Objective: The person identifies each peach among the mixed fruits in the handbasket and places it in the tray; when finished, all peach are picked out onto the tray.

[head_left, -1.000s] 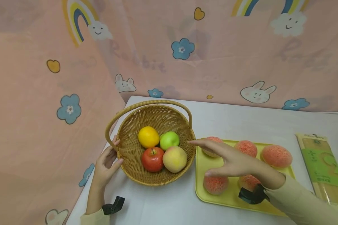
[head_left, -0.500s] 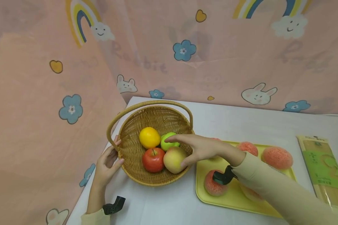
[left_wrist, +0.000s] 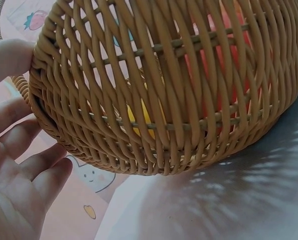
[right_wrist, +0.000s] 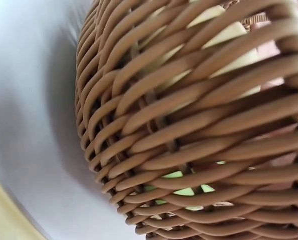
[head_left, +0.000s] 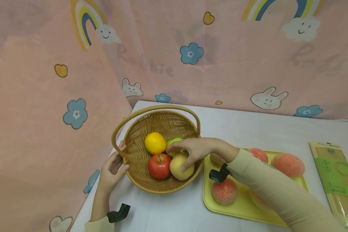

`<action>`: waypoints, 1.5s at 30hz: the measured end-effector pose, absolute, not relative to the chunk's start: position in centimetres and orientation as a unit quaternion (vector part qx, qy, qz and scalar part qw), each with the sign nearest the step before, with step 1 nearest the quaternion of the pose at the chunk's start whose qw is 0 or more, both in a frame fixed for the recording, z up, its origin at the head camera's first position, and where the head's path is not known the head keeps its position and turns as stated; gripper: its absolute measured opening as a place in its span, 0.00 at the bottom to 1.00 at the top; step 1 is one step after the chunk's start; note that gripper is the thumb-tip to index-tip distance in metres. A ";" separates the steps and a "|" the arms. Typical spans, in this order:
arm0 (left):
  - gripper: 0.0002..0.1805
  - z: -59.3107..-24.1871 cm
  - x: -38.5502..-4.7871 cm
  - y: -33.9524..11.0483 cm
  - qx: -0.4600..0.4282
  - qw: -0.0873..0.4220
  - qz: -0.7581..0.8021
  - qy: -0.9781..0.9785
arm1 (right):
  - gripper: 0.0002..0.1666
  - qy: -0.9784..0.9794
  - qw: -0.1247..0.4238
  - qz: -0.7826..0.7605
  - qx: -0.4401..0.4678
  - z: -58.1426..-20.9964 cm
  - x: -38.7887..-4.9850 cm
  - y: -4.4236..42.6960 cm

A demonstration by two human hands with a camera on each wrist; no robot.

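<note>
A wicker basket (head_left: 159,190) with an arched handle stands tilted toward me on the table in the head view. In it lie an orange (head_left: 155,143), a red apple (head_left: 159,166), a green apple (head_left: 174,142) and a pale yellow peach (head_left: 178,172). My left hand (head_left: 111,174) holds the basket's left rim near the handle's foot; thumb and fingertips also show in the left wrist view. My right hand (head_left: 195,149) reaches over the right rim and grips the peach, thumb on its near side. Its fingers partly cover the green apple. In the right wrist view, basket weave (right_wrist: 199,125) hides this hand.
A yellow tray (head_left: 210,206) with several pink speckled round things (head_left: 224,191) stands right of the basket, partly under my right forearm. A flat packet (head_left: 334,174) with a green label lies farther right. Patterned pink cloth (head_left: 220,71) hangs behind the white table.
My right hand has moved left from above the tray into the basket, and its thumb and fingers have closed on the peach. The left hand stays at the rim.
</note>
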State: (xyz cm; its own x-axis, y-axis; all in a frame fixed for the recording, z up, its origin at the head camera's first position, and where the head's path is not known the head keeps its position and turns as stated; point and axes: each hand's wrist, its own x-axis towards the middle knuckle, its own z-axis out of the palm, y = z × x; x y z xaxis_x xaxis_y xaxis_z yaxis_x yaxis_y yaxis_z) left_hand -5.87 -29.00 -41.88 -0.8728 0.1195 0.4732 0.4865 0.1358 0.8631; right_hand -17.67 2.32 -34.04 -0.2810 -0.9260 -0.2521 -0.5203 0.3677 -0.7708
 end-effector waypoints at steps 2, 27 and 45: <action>0.32 -41.9 -5.8 -29.0 -0.203 0.144 -0.627 -0.738 | 0.44 0.747 0.362 -0.282 -0.481 -34.0 -17.7 2.3; 0.33 -42.0 -6.0 -28.9 -0.198 0.138 -0.619 -0.747 | 0.45 0.796 0.333 -0.184 -0.471 -34.4 -17.1 2.0; 0.33 -42.4 -6.1 -29.1 -0.230 0.165 -0.616 -0.736 | 0.41 0.789 0.227 -0.312 -0.478 -34.0 -17.2 3.2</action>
